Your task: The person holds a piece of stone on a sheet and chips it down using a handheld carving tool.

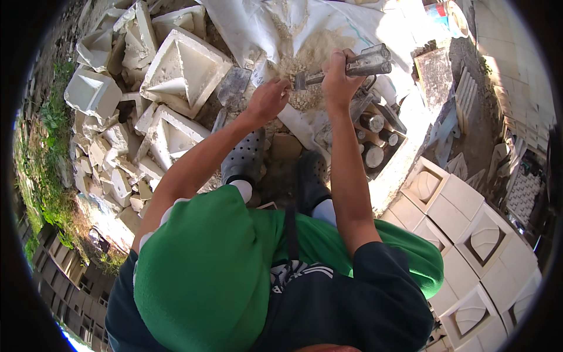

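My right hand (341,76) is closed around a grey, dusty bar-like tool (369,62), with a thick, rounded end to the right and a narrow flat end to the left. My left hand (270,101) is closed just left of that flat end, fingertips pinched together. Whether anything small sits in them I cannot make out. Beneath both hands a white plastic sheet (358,38) carries crumbled, sandy debris (302,101). A flat grey metal blade (234,82) lies left of my left hand.
Broken cream blocks (185,70) with square hollows are heaped at the left. Several round-ended cylinders (373,155) stand in a box to the right. Stacked patterned blocks (463,205) rise at the lower right. A bucket (456,19) lies at the upper right. My shoes (243,158) stand below my hands.
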Demonstrator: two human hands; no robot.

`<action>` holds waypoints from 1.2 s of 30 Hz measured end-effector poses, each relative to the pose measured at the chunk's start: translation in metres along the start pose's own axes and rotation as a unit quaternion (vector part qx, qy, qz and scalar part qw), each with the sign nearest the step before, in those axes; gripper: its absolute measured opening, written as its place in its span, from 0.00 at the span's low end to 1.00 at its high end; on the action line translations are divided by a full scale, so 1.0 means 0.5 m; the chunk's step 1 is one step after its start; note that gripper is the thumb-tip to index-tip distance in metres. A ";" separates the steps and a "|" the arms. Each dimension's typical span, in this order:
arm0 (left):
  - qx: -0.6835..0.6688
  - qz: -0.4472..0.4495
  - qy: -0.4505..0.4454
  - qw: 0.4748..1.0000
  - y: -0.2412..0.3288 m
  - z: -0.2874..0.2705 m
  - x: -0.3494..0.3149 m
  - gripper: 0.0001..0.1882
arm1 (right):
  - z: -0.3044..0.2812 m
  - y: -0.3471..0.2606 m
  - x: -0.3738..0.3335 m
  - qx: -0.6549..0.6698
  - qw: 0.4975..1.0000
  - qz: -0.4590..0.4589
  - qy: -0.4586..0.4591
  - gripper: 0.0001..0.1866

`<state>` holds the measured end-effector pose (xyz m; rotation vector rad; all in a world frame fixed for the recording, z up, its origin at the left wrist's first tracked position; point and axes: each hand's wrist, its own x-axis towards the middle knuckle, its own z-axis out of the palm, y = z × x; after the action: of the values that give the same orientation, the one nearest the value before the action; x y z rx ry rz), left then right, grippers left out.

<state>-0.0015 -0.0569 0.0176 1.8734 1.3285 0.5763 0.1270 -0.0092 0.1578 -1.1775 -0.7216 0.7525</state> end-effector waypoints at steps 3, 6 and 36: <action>-0.039 -0.020 0.004 0.999 -0.017 -0.007 0.038 0.15 | -0.018 0.018 0.008 -0.047 0.991 0.061 -0.106 0.17; 0.022 0.023 0.003 1.000 -0.058 0.003 0.044 0.18 | -0.025 -0.012 0.011 -0.049 0.991 0.072 -0.104 0.12; 0.106 0.002 0.136 0.985 -0.057 -0.006 -0.039 0.15 | -0.042 0.022 -0.014 0.045 0.993 0.046 -0.103 0.09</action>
<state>-0.0275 -0.0693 -0.0020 2.0214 1.6171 0.7374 0.1388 -0.0236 0.1418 -1.0675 -0.7987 0.9846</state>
